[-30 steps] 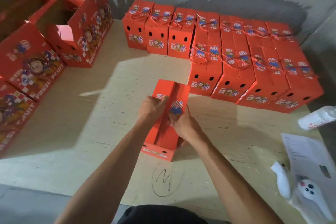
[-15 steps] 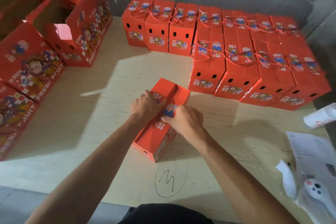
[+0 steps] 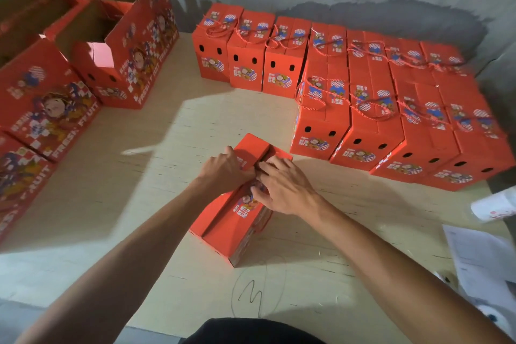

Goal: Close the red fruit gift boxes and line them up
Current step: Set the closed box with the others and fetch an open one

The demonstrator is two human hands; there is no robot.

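Note:
A red fruit gift box [image 3: 231, 220] stands in the middle of the wooden table [image 3: 134, 181], turned at an angle, its two top flaps nearly meeting. My left hand [image 3: 223, 169] curls over the left flap near the top seam. My right hand [image 3: 282, 187] lies over the right flap with its fingers spread and bent, pressing at the seam. Behind, closed red gift boxes [image 3: 321, 120] with red rope handles stand lined up in two rows along the wall.
Large open red cartons [image 3: 122, 45] printed "FRESH FRUIT" stand at the left, with more at the left edge [image 3: 47, 103]. At the right lie a white bottle [image 3: 494, 205] and paper sheets [image 3: 480, 262]. A pen scribble [image 3: 252, 293] marks the table in front.
The box has turned further clockwise and slid slightly toward me. Both hands have moved closer together over the top seam, covering the printed flaps.

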